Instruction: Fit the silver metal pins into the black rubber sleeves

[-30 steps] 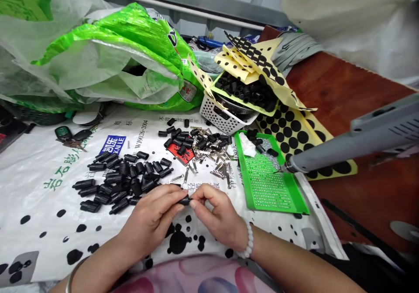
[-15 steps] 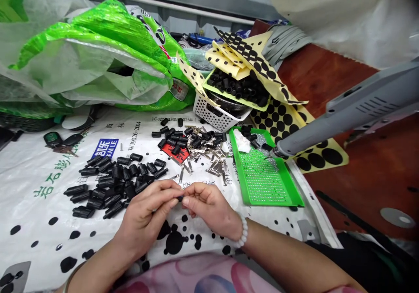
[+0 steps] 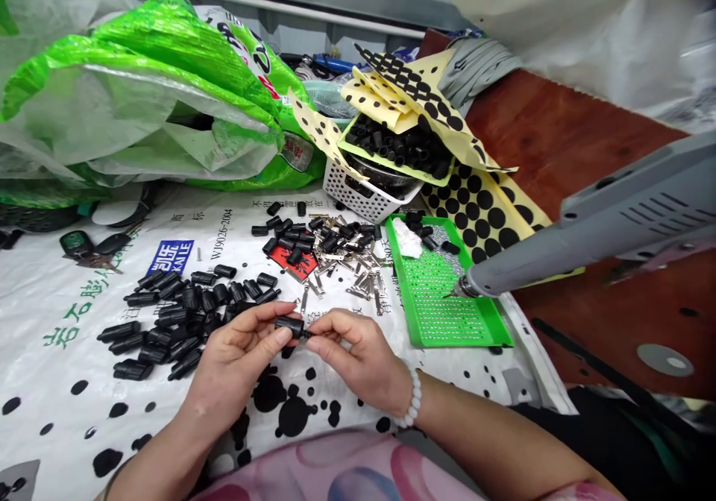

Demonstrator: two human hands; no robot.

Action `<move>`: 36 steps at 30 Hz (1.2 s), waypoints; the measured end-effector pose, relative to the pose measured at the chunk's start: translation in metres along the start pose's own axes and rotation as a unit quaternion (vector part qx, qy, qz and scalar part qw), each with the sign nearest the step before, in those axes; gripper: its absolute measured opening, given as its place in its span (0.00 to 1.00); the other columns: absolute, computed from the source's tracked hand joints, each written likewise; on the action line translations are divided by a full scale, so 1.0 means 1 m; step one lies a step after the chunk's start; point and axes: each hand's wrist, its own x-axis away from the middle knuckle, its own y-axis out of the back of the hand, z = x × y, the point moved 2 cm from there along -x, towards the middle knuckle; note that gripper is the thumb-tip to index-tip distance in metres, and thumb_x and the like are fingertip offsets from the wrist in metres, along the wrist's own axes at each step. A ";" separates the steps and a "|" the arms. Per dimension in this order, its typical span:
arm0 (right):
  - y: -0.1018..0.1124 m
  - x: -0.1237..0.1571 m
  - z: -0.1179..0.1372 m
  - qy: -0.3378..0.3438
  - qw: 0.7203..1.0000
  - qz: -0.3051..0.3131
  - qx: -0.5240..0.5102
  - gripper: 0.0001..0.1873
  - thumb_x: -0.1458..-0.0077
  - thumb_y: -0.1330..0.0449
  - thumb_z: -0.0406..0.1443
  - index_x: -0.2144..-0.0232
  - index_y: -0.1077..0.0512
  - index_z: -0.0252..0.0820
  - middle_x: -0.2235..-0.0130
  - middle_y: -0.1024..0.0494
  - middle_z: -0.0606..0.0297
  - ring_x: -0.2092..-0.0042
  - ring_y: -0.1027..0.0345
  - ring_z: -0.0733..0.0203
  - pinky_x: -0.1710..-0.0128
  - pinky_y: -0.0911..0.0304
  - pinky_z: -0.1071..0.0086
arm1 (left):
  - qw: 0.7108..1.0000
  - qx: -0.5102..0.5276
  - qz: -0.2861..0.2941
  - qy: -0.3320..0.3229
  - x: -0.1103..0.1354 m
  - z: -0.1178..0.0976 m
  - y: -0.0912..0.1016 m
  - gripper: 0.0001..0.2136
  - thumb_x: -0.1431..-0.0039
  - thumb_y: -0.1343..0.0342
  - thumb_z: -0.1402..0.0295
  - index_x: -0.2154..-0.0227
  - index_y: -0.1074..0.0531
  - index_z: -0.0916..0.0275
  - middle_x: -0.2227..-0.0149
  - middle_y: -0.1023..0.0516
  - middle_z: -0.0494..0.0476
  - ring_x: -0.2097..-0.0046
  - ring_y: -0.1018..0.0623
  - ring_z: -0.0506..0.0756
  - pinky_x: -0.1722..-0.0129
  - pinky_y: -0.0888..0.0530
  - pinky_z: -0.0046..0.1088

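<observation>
Holding a black cylinder (image 3: 289, 327) pinched in the left hand (image 3: 238, 359), with its narrow end between closed fingertips of the right hand (image 3: 363, 359), above the tabletop (image 3: 56, 382) towards the near edge. Largely in view now, after being mostly hidden half a second ago; apparently still being worked, not set down.

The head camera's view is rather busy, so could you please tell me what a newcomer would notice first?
Probably the big green-and-white bag at the upper left, and the grey tool slanting in from the right, its tip over the green tray. At lower middle, the left hand and right hand pinch a black cylinder, beside a heap of similar pieces.
</observation>
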 end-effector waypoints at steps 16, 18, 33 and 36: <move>-0.004 0.007 0.006 0.183 0.969 -0.041 0.160 0.16 0.39 0.51 0.40 0.76 0.35 0.39 0.78 0.33 0.66 0.74 0.40 0.65 0.73 0.43 0.72 | 0.997 -0.029 0.068 -0.013 0.010 -0.001 -0.004 0.11 0.46 0.44 0.60 0.66 0.30 0.63 0.80 0.29 0.48 0.77 0.28 0.47 0.76 0.30 0.19; -0.006 0.008 0.005 0.127 0.989 -0.031 0.066 0.14 0.41 0.49 0.40 0.77 0.36 0.40 0.78 0.33 0.67 0.74 0.40 0.67 0.73 0.42 0.73 | 0.996 -0.054 0.063 -0.044 0.013 0.000 -0.003 0.10 0.46 0.44 0.61 0.66 0.30 0.62 0.80 0.28 0.49 0.76 0.27 0.48 0.76 0.29 0.20; -0.023 0.009 -0.010 -0.251 0.887 0.097 -0.375 0.23 0.60 0.36 0.51 0.79 0.37 0.38 0.85 0.37 0.77 0.87 0.49 0.76 0.88 0.54 0.79 | 0.945 -0.216 0.056 -0.240 0.017 -0.003 0.006 0.06 0.44 0.47 0.70 0.63 0.30 0.56 0.68 0.23 0.52 0.67 0.21 0.51 0.69 0.24 0.20; -0.019 0.003 -0.007 -0.237 0.914 0.096 -0.315 0.20 0.57 0.36 0.49 0.79 0.35 0.38 0.85 0.37 0.76 0.85 0.50 0.76 0.87 0.54 0.79 | 0.921 -0.293 0.058 -0.251 0.014 -0.008 0.015 0.07 0.46 0.44 0.67 0.63 0.30 0.56 0.68 0.21 0.51 0.67 0.21 0.52 0.69 0.24 0.20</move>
